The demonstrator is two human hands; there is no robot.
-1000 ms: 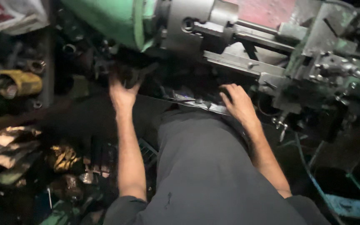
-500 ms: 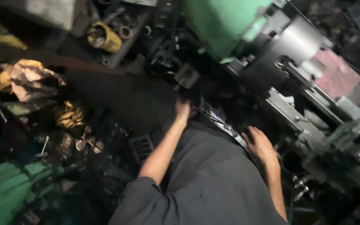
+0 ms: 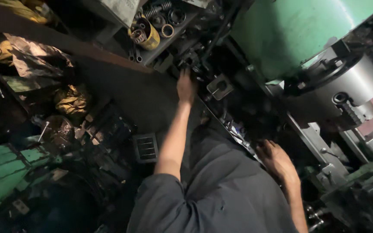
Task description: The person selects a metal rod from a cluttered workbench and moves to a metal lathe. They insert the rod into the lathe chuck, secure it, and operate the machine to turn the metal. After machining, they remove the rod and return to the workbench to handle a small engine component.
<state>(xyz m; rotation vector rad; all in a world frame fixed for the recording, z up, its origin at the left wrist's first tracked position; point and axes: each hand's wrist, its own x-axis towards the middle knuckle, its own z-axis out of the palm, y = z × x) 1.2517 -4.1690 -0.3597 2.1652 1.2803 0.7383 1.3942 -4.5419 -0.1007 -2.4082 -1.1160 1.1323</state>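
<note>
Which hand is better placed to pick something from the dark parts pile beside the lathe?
Left, probably. The left hand is stretched into the dark parts pile, while the right hand rests low near the lathe bed.

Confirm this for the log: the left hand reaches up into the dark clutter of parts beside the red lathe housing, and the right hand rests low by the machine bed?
Not quite: the head view shows the lathe housing is green, not red. The left hand does reach into the dark parts beside it, and the right hand rests low by the machine bed.

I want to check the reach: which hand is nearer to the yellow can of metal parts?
Left. The left hand reaches up just below and right of the yellow can; the right hand rests far lower, by the lathe bed.
</note>
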